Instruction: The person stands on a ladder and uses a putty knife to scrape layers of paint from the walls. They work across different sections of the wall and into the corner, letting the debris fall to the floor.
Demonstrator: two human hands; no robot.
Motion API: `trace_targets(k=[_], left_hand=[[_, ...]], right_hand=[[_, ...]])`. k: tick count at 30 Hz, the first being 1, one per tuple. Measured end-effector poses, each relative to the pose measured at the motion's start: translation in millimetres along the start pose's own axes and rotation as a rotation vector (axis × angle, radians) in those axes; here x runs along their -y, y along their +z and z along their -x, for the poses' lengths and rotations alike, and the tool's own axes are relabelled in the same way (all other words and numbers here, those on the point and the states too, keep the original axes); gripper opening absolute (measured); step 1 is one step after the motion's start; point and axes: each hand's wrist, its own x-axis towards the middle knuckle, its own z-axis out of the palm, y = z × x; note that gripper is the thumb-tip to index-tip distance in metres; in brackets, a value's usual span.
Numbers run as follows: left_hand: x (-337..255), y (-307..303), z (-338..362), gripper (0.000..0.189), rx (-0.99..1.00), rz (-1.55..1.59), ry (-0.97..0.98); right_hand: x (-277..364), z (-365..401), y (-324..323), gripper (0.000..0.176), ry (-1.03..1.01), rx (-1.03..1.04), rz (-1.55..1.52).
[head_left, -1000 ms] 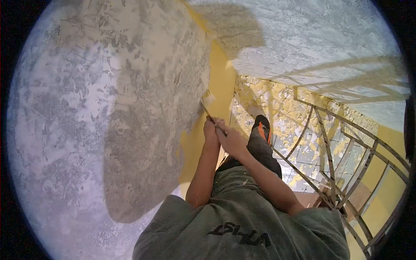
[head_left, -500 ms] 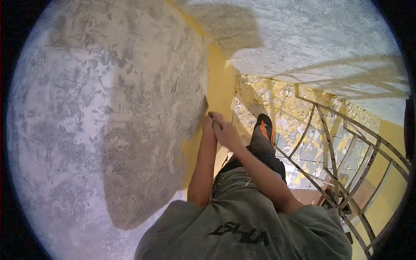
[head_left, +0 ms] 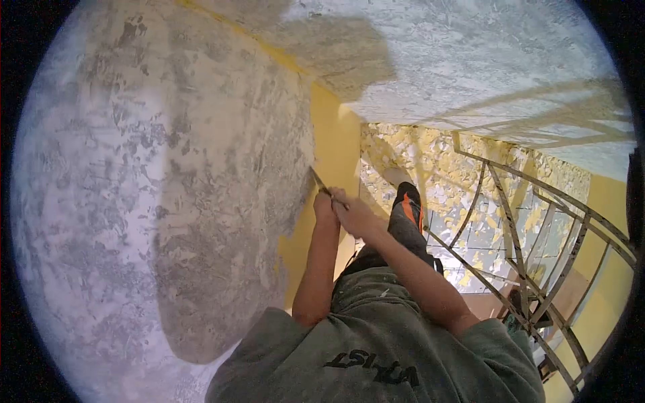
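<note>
Thin-bladed tool gripped by left hand and right hand, both closed, held close together. Blade tip placed at border of grey patchy wall and yellow strip; tip contact cannot be told. Metal framework seen to the right.

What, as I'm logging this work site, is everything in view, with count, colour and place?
thin tool: 1, dark, in both hands, tip at left wall
left wall: 1, patchy grey-white
upper-right surface: 1, patchy grey-white
strip: 1, yellow, beside left wall
right-hand wall area: 1, yellow, far right
barred frame: 1, dark, right
floor tiles: uncountable, pale, under flakes
flakes: uncountable, yellow and whitish, on floor
shirt: 1, grey-green, bottom
left hand; right hand: 2, bare, centre, together
</note>
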Motion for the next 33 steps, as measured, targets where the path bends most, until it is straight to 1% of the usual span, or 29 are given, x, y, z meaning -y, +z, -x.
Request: trace_targets(k=[1,3,4,5,6,7,8,9,11,12,13,15,16,17,18,19,20,21,22,23,24,25,26,27,29,30,31,32,33], left_hand=[[-5,-19,6,0.018,0.098,0.132,-0.081],[-11,-47,10,0.019,0.308,0.412,-0.243],[-10,-52,-16,0.018,0.316,0.256,-0.271],[-5,-53,-35,0.018,0.307,0.258,-0.272],[1,-44,-54,0.017,0.318,0.144,-0.156],[4,-26,-56,0.017,0.335,0.032,-0.04],[7,-11,-54,0.015,0.233,-0.132,0.034],[8,-7,-40,0.015,0.232,-0.126,0.03],[6,-10,-8,0.015,0.26,0.194,-0.004],[6,-13,-2,0.015,0.264,0.352,-0.023],[7,-20,-17,0.015,0.258,0.351,-0.023],[9,-34,-68,0.016,0.379,0.025,-0.062],[6,-20,-79,0.017,0.86,0.019,0.072],[10,-11,-81,0.017,0.867,0.026,0.079],[9,16,-55,0.017,0.43,-0.025,0.081],[6,33,-35,0.018,-0.014,-0.078,0.076],[4,32,-25,0.02,-0.058,-0.022,0.047],[1,14,-34,0.02,-0.057,-0.029,0.048],[0,-15,-50,0.018,0.23,0.23,-0.098],[-1,-32,-59,0.017,0.515,0.494,-0.244],[-11,-16,-52,0.015,0.501,0.127,-0.137],[-10,-3,-53,0.015,0.493,0.132,-0.136],[-5,20,-59,0.014,0.318,0.102,-0.041],[-2,41,-61,0.014,0.147,0.074,0.055],[-4,47,-41,0.017,0.116,0.041,0.064],[-8,39,-32,0.017,0.238,0.238,-0.008],[-11,32,-27,0.018,0.354,0.433,-0.087],[5,-4,-74,0.019,0.574,0.693,-0.22],[1,1,-80,0.019,0.572,0.691,-0.221]], right_hand=[[-4,11,12,0.036,-0.165,-0.07,0.04],[-9,7,29,0.037,-0.218,-0.125,0.038],[-15,-8,37,0.036,-0.172,-0.154,0.016],[-19,-19,41,0.035,-0.119,-0.18,-0.007],[-10,-32,28,0.034,0.003,-0.1,-0.031],[-9,-31,17,0.034,0.001,-0.106,-0.024],[-8,-31,1,0.034,-0.014,-0.072,0.001],[-5,-28,-10,0.034,-0.02,-0.031,0.02],[0,-11,-10,0.035,-0.04,-0.019,0.111],[-5,-7,0,0.033,-0.14,-0.103,0.085],[-11,-8,11,0.033,-0.239,-0.186,0.056],[-15,-32,13,0.032,-0.175,-0.182,0.001],[-4,-42,-1,0.032,-0.041,-0.116,0.01],[6,-49,-14,0.032,0.086,-0.056,0.022],[10,-49,-24,0.031,0.031,-0.07,-0.028],[6,-44,-21,0.031,0.035,-0.067,-0.028],[-1,-34,-13,0.032,-0.103,-0.129,-0.007],[-7,-29,-6,0.033,-0.24,-0.194,0.01],[-12,-29,4,0.034,-0.285,-0.2,0.098],[-5,-32,5,0.034,-0.278,-0.199,0.096],[6,-40,0,0.032,-0.132,-0.157,0.079],[13,-48,-5,0.031,0.014,-0.112,0.065],[-6,-74,-6,0.033,-0.051,-0.121,0.128],[-5,-75,-17,0.033,-0.062,-0.126,0.136],[5,-65,-33,0.033,-0.047,-0.043,0.06],[11,-50,-31,0.032,-0.127,-0.11,0.05],[8,-42,-25,0.033,-0.131,-0.091,0.049],[8,-45,-18,0.033,-0.146,-0.103,0.047],[7,-48,-12,0.033,-0.161,-0.112,0.046]])
